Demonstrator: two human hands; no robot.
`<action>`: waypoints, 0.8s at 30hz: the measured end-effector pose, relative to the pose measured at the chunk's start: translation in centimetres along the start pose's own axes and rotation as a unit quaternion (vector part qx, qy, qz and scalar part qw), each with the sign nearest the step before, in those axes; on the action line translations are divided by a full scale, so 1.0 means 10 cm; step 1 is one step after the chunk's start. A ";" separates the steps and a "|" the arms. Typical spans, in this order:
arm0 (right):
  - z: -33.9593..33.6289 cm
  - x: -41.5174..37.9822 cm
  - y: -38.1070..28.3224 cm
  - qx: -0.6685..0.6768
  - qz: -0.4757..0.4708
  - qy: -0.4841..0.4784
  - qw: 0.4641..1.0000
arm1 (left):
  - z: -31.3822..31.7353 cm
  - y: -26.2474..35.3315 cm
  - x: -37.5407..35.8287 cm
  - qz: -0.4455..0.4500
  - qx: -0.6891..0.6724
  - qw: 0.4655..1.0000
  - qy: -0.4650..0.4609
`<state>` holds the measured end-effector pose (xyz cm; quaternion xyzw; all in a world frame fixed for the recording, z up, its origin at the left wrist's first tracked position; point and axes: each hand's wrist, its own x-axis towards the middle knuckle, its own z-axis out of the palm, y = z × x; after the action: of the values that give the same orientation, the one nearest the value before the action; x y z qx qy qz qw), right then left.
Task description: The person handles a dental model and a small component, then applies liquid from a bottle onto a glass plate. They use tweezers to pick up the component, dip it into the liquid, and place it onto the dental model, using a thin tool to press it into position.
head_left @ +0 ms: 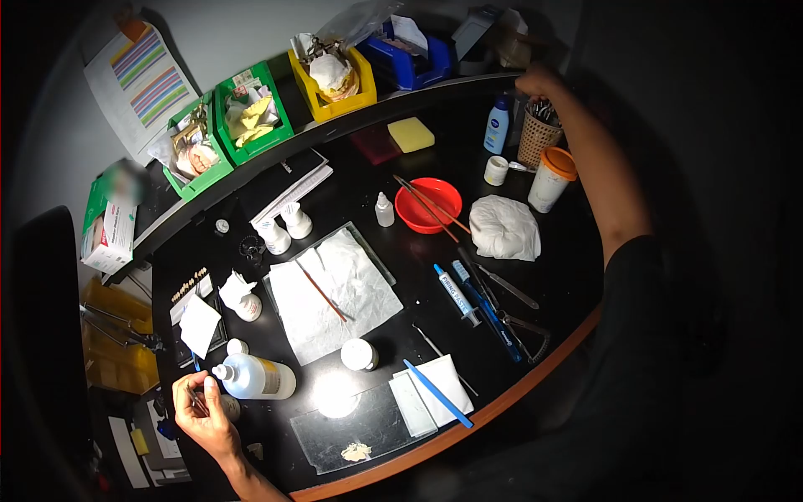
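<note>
My left hand [207,420] is at the lower left beside a clear squeeze bottle [266,377] with a white nozzle. Its fingers are curled together, and a thin dark thing shows between them, too small to name. My right arm reaches to the far right, where my right hand [542,82] is closed above a woven basket [538,140] of metal tools. What its fingers hold, if anything, is hidden. Close by stand a blue lotion bottle [497,125], a small white jar [495,171] and a tub with an orange lid [552,180].
Two brushes [435,205] rest across a red bowl [408,216]. Another brush [322,291] lies on white paper [360,293]. A firing paste syringe [456,294], a crumpled cloth [504,228] and a glass slab [335,439] with beige powder are on the desk. Bins [335,107] line the shelf.
</note>
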<state>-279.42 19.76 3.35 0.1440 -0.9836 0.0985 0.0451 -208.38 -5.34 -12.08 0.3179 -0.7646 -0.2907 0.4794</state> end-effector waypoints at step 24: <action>-0.43 0.04 0.06 0.043 0.027 0.330 0.943 | 0.03 0.27 -0.01 0.001 -0.044 0.999 0.020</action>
<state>-279.76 21.09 7.44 0.0787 -0.9118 0.1838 0.3585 -209.16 -3.55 -10.19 0.3014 -0.7420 -0.3168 0.5081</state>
